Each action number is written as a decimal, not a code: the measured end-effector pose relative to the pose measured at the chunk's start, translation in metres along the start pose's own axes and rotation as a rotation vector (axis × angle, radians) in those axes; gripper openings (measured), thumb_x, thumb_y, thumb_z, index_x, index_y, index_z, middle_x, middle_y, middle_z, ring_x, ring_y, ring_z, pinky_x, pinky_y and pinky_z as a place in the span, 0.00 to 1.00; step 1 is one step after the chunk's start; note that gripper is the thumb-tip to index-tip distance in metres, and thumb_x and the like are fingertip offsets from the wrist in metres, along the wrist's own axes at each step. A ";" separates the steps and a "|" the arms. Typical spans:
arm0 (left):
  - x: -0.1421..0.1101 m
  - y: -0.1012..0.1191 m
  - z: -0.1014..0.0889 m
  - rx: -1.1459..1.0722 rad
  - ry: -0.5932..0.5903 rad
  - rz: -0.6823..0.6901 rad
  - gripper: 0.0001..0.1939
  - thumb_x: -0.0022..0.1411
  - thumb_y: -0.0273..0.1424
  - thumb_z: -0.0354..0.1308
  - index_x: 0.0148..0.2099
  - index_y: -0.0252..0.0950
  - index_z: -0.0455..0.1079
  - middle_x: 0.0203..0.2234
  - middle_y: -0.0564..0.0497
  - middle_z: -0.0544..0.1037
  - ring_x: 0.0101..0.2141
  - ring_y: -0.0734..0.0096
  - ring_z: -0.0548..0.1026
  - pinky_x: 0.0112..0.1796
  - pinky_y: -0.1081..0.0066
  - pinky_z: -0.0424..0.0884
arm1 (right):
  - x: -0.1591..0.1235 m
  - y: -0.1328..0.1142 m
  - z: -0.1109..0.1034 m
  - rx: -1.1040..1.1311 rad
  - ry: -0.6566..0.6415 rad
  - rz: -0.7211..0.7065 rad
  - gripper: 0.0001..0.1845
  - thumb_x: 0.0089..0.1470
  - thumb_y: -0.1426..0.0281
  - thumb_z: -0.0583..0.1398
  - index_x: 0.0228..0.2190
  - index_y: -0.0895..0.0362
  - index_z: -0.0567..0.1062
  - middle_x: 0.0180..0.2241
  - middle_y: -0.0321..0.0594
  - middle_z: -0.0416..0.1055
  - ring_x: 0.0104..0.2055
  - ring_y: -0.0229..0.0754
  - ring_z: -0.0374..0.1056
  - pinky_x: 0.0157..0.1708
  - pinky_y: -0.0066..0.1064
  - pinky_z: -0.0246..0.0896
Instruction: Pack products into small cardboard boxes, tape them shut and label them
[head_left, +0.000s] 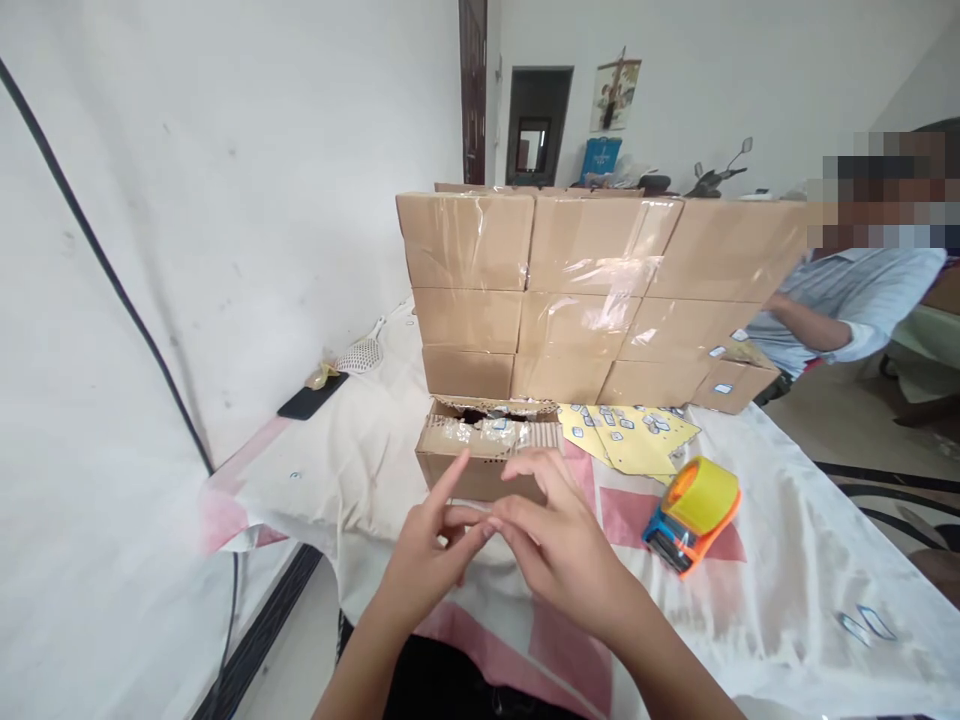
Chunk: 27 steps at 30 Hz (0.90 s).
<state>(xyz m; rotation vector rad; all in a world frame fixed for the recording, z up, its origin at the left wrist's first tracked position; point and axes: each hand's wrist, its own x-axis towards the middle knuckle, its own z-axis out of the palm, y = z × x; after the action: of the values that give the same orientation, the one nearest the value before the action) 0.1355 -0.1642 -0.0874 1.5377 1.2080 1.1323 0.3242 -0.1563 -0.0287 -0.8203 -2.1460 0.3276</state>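
My left hand (435,545) and my right hand (551,530) meet at the fingertips in front of a small cardboard box (487,475). The left index finger points up while its thumb and another finger come together. On the right, thumb and fingers pinch close to the left thumb tip. Anything between the fingertips is too small to make out. The box's top has ragged edges, dark gaps and bits of clear tape on it. Right of my hands lies an orange and blue tape dispenser (679,545) with a roll of yellow tape (701,495).
Taped cardboard boxes (577,290) form a wall behind the small box. Yellow sheets (637,440) bear several small labels. A black phone-like slab (311,397) and a white perforated paddle (361,355) lie left. Another person (847,290) sits at right.
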 end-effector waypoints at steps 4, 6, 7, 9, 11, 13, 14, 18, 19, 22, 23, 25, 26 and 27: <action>0.010 -0.021 -0.011 0.096 0.016 -0.046 0.36 0.62 0.44 0.63 0.69 0.40 0.63 0.26 0.55 0.81 0.18 0.78 0.63 0.21 0.76 0.61 | 0.002 -0.015 -0.026 0.024 0.278 -0.089 0.09 0.61 0.78 0.59 0.38 0.51 0.75 0.39 0.42 0.65 0.48 0.50 0.65 0.48 0.46 0.65; 0.008 -0.030 -0.021 0.192 0.328 0.047 0.21 0.64 0.42 0.61 0.55 0.38 0.75 0.19 0.58 0.74 0.19 0.78 0.64 0.24 0.76 0.63 | 0.013 -0.020 -0.042 0.097 0.468 -0.020 0.07 0.61 0.76 0.60 0.34 0.51 0.75 0.37 0.41 0.63 0.46 0.49 0.65 0.48 0.46 0.65; 0.007 -0.033 -0.028 0.228 0.498 0.087 0.16 0.65 0.42 0.60 0.49 0.38 0.76 0.17 0.59 0.70 0.19 0.78 0.65 0.25 0.75 0.63 | 0.020 -0.020 -0.049 0.129 0.509 0.026 0.07 0.61 0.74 0.61 0.32 0.51 0.76 0.37 0.41 0.64 0.46 0.49 0.65 0.47 0.45 0.65; 0.011 -0.033 -0.042 0.323 0.706 0.156 0.12 0.66 0.41 0.60 0.45 0.38 0.75 0.22 0.57 0.72 0.22 0.76 0.67 0.27 0.74 0.66 | 0.040 -0.013 -0.057 0.221 0.463 0.100 0.08 0.62 0.72 0.62 0.30 0.50 0.77 0.38 0.42 0.66 0.46 0.49 0.66 0.44 0.43 0.65; 0.025 -0.029 -0.057 0.440 0.702 0.246 0.13 0.66 0.39 0.61 0.50 0.39 0.75 0.36 0.50 0.79 0.31 0.71 0.73 0.32 0.72 0.70 | 0.061 0.001 -0.056 0.334 0.324 0.149 0.07 0.61 0.69 0.64 0.29 0.51 0.78 0.37 0.41 0.67 0.43 0.47 0.67 0.39 0.39 0.65; 0.048 -0.025 -0.069 0.531 0.572 0.341 0.20 0.68 0.38 0.59 0.59 0.41 0.71 0.54 0.44 0.78 0.48 0.62 0.76 0.44 0.64 0.75 | 0.083 0.017 -0.047 0.414 0.205 0.217 0.08 0.60 0.65 0.65 0.29 0.52 0.79 0.34 0.39 0.66 0.38 0.43 0.66 0.34 0.36 0.63; 0.060 -0.024 -0.073 0.561 0.493 0.383 0.23 0.68 0.38 0.58 0.64 0.42 0.67 0.60 0.44 0.74 0.56 0.59 0.72 0.51 0.60 0.73 | 0.092 0.025 -0.040 0.429 0.156 0.257 0.09 0.59 0.64 0.65 0.28 0.53 0.79 0.33 0.38 0.66 0.36 0.42 0.65 0.34 0.35 0.63; 0.097 -0.033 -0.075 0.557 0.251 0.411 0.22 0.70 0.37 0.54 0.64 0.43 0.68 0.63 0.46 0.73 0.66 0.57 0.63 0.64 0.50 0.61 | 0.116 0.049 -0.009 0.267 0.062 0.341 0.10 0.58 0.63 0.63 0.29 0.55 0.80 0.34 0.40 0.69 0.37 0.44 0.67 0.39 0.37 0.62; 0.101 -0.037 -0.073 0.541 0.240 0.384 0.19 0.71 0.37 0.54 0.61 0.43 0.72 0.60 0.47 0.76 0.66 0.56 0.64 0.64 0.49 0.62 | 0.119 0.054 -0.002 0.156 0.079 0.333 0.10 0.58 0.64 0.62 0.29 0.55 0.80 0.36 0.41 0.70 0.40 0.46 0.67 0.41 0.39 0.61; 0.099 -0.047 -0.068 0.525 0.255 0.292 0.16 0.72 0.39 0.52 0.53 0.44 0.78 0.55 0.49 0.80 0.63 0.57 0.67 0.63 0.48 0.62 | 0.125 0.064 0.012 -0.088 0.105 0.311 0.07 0.57 0.69 0.62 0.28 0.54 0.80 0.38 0.43 0.70 0.46 0.50 0.66 0.47 0.43 0.59; 0.097 -0.048 -0.067 0.533 0.252 0.268 0.16 0.73 0.40 0.50 0.53 0.45 0.78 0.56 0.50 0.80 0.63 0.57 0.67 0.63 0.48 0.62 | 0.126 0.067 0.015 -0.042 0.059 0.321 0.07 0.57 0.69 0.62 0.29 0.54 0.80 0.37 0.43 0.71 0.45 0.50 0.66 0.46 0.42 0.59; 0.093 -0.050 -0.065 0.548 0.248 0.237 0.18 0.74 0.40 0.47 0.54 0.46 0.77 0.59 0.51 0.77 0.63 0.57 0.67 0.62 0.48 0.62 | 0.129 0.070 0.020 0.177 -0.081 0.353 0.08 0.58 0.66 0.61 0.31 0.54 0.79 0.36 0.40 0.73 0.41 0.46 0.68 0.42 0.38 0.60; 0.093 -0.050 -0.063 0.545 0.248 0.231 0.19 0.75 0.39 0.46 0.55 0.45 0.77 0.59 0.50 0.77 0.63 0.58 0.67 0.62 0.49 0.62 | 0.130 0.071 0.022 0.250 -0.117 0.362 0.08 0.59 0.65 0.61 0.32 0.54 0.79 0.36 0.39 0.74 0.40 0.45 0.68 0.41 0.37 0.60; 0.093 -0.050 -0.062 0.532 0.250 0.233 0.19 0.75 0.39 0.45 0.56 0.44 0.76 0.60 0.50 0.76 0.62 0.58 0.68 0.62 0.50 0.62 | 0.131 0.071 0.025 0.258 -0.120 0.366 0.09 0.59 0.64 0.61 0.31 0.54 0.78 0.34 0.39 0.74 0.40 0.45 0.67 0.41 0.37 0.59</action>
<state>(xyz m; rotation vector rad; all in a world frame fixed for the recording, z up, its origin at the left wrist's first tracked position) 0.0762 -0.0591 -0.1080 2.0187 1.6241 1.2433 0.2750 -0.0158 -0.0011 -1.0603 -1.9985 0.8422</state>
